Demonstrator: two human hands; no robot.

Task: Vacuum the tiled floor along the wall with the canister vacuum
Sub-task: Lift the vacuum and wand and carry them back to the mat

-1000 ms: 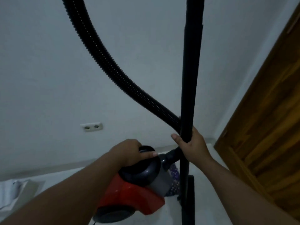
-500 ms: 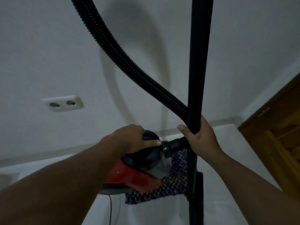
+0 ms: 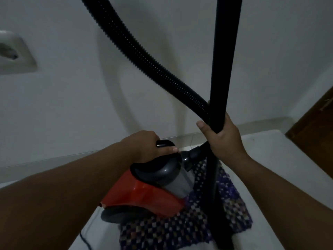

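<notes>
Head view, dim and soft: my left hand [image 3: 146, 147] is closed over the black carry handle of the red and grey canister vacuum [image 3: 153, 192], fingers hidden underneath it. My right hand [image 3: 222, 139] is wrapped around the upright black wand tube [image 3: 222, 69], whose top and floor end are cut off. A ribbed black hose [image 3: 144, 56] arcs behind the tube to the canister. The canister sits partly over a purple checked woven mat [image 3: 180, 230] on pale floor [image 3: 281, 159] near the white wall [image 3: 63, 96]. A blurred white wall socket [image 3: 16, 55] shows at the left edge.
</notes>
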